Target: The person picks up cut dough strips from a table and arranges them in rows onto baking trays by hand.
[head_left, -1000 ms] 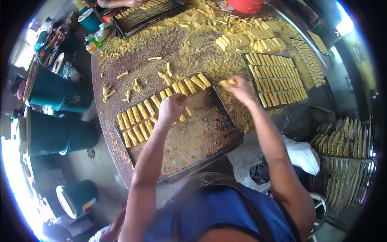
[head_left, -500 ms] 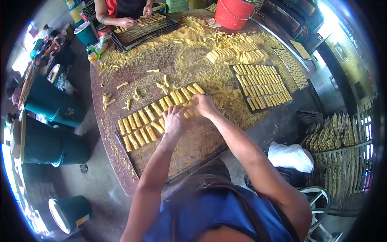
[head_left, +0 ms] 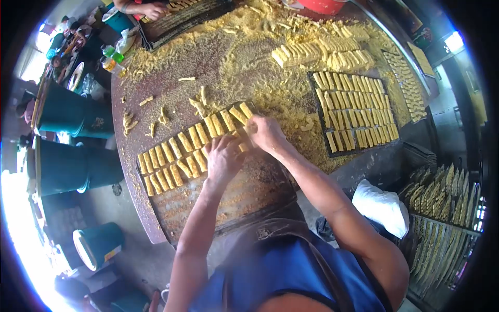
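Observation:
A dark baking tray (head_left: 228, 200) lies on the table in front of me, its far half lined with two rows of yellow dough sticks (head_left: 185, 141). My left hand (head_left: 224, 158) is over the nearer row, fingers bent down and closed around a dough stick that they partly cover. At the right end of the rows, my right hand (head_left: 266, 134) is curled shut, with dough stick ends showing beside its fingers. The two hands are close together. Bare tray surface shows on the side nearest me.
A full tray of sticks (head_left: 356, 112) lies to the right, with stacked pale sticks (head_left: 325, 54) behind it. Crumbs and dough scraps (head_left: 197, 106) cover the table. A co-worker's hand (head_left: 155, 10) is over another tray (head_left: 182, 23). Green bins (head_left: 78, 161) stand left; racked trays (head_left: 442, 208) stand right.
The view has tilted and shifted, so the far table and red bucket sit higher and partly out of frame. My hands stay over the rows, with the left hand's fingers slightly repositioned.

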The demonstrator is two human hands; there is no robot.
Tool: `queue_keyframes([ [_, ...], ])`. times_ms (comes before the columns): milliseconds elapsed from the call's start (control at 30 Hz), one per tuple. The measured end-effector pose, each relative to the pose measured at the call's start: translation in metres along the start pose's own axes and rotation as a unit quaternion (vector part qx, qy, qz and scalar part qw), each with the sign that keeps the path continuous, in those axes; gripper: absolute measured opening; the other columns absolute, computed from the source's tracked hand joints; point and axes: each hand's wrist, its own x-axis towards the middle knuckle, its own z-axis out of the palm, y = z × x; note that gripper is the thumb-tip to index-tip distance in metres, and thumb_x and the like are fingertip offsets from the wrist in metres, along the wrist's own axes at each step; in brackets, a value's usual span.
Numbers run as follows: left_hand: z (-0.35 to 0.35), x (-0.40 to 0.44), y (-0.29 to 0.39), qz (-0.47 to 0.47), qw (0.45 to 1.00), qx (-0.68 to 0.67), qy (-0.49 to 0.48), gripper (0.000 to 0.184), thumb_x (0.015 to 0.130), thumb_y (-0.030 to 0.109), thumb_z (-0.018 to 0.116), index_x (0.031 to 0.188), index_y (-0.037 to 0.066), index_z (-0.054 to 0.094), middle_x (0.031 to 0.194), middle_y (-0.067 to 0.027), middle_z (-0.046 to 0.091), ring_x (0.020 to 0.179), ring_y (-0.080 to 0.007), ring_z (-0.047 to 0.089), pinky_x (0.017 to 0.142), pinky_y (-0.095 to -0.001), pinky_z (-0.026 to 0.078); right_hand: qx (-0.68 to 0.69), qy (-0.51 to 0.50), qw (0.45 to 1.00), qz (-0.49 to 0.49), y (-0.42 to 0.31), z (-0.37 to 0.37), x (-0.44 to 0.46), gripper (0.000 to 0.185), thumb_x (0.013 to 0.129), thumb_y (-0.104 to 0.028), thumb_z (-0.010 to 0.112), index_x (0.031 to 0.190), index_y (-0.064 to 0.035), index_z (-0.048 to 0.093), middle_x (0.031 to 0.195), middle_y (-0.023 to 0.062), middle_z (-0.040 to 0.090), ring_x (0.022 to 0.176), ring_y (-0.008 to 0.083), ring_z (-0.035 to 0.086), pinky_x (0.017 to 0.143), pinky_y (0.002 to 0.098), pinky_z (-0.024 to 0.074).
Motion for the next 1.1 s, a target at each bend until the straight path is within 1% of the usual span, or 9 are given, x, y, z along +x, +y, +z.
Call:
queue_keyframes([
  [167,0.000,0.011,-0.007,-0.015,0.996,0.002,0.092,0.027,0.078,0.025,0.083,0.101,0.015,0.074,0.108,-0.0044,0.073,0.100,-0.0206,0.066,0.093,-0.0416,0.046,0.017,0.031,0.999,0.008,0.034,-0.058,0.025,0.012,0.090,-0.011,0.067,0.100,-0.0120,0.073,0.089,0.0059,0.074,0.055,0.0029,0.055,0.048,0.0215,0.0481],
  [300,-0.009,0.073,-0.049,-0.108,0.993,-0.024,0.048,0.034,0.087,0.035,0.073,0.108,0.010,0.072,0.110,-0.0126,0.072,0.106,-0.0280,0.067,0.091,-0.0446,0.054,-0.048,-0.187,0.981,0.025,0.071,-0.089,0.067,0.082,0.085,0.003,0.064,0.155,-0.0116,0.024,0.133,0.0132,0.061,0.054,0.0084,0.053,0.043,0.0236,0.0438],
  [467,-0.018,0.144,-0.076,-0.338,0.891,0.001,-0.305,0.078,0.092,0.074,0.037,0.134,0.013,0.060,0.120,-0.0190,0.068,0.114,-0.0362,0.063,0.101,-0.0460,0.046,-0.038,-0.193,0.967,-0.160,0.074,-0.059,0.070,0.102,0.081,0.001,0.066,0.158,-0.0157,0.002,0.152,0.0217,0.038,0.112,0.0278,0.058,0.089,0.0388,0.0536],
  [533,-0.001,0.133,-0.089,-0.296,0.917,0.015,-0.269,0.082,0.092,0.076,0.035,0.133,0.010,0.061,0.112,-0.0197,0.069,0.110,-0.0355,0.065,0.100,-0.0469,0.046,-0.039,-0.224,0.970,-0.082,0.074,-0.057,0.072,0.106,0.076,0.005,0.070,0.158,-0.0138,0.005,0.140,0.0207,0.051,0.128,0.0328,0.050,0.112,0.0489,0.0387],
  [800,-0.017,0.106,-0.126,-0.291,0.938,-0.094,-0.162,0.079,0.097,0.070,0.032,0.116,0.003,0.070,0.086,-0.0155,0.071,0.083,-0.0270,0.065,0.081,-0.0409,0.049,-0.023,-0.305,0.949,-0.075,0.064,-0.053,0.086,0.081,0.084,0.005,0.061,0.153,-0.0094,0.022,0.131,0.0218,0.055,0.120,0.0337,0.055,0.109,0.0483,0.0402],
  [867,-0.020,0.104,-0.123,-0.279,0.946,-0.101,-0.129,0.078,0.097,0.068,0.033,0.109,0.001,0.072,0.082,-0.0156,0.071,0.081,-0.0244,0.064,0.080,-0.0389,0.049,-0.039,-0.196,0.943,-0.265,0.070,-0.027,0.076,0.069,0.086,0.007,0.059,0.148,-0.0042,0.032,0.137,0.0158,0.055,0.120,0.0284,0.057,0.117,0.0479,0.0330],
  [933,-0.018,0.103,-0.135,-0.302,0.936,-0.124,-0.133,0.076,0.098,0.067,0.034,0.109,0.002,0.072,0.085,-0.0158,0.071,0.082,-0.0237,0.064,0.081,-0.0385,0.049,-0.053,-0.085,0.944,-0.315,0.065,-0.027,0.071,0.061,0.090,0.004,0.056,0.146,-0.0088,0.036,0.115,0.0114,0.065,0.099,0.0267,0.064,0.121,0.0485,0.0262],
  [1000,-0.016,0.104,-0.141,-0.321,0.927,-0.123,-0.153,0.080,0.097,0.069,0.032,0.110,0.002,0.072,0.089,-0.0177,0.072,0.086,-0.0261,0.065,0.084,-0.0387,0.048,-0.205,-0.280,0.907,-0.239,0.062,-0.057,0.079,0.065,0.091,0.002,0.056,0.149,-0.0104,0.029,0.079,0.0073,0.060,0.089,0.0245,0.064,0.116,0.0456,0.0344],
  [1100,-0.004,0.108,-0.159,-0.336,0.911,-0.163,-0.175,0.091,0.093,0.077,0.023,0.113,0.001,0.070,0.101,-0.0230,0.070,0.099,-0.0347,0.063,0.093,-0.0417,0.044,-0.304,-0.144,0.916,-0.217,0.098,-0.075,0.086,0.008,0.093,-0.003,0.058,0.096,-0.0077,0.064,0.067,0.0056,0.058,0.065,0.0135,0.055,0.080,0.0359,0.0566],
])
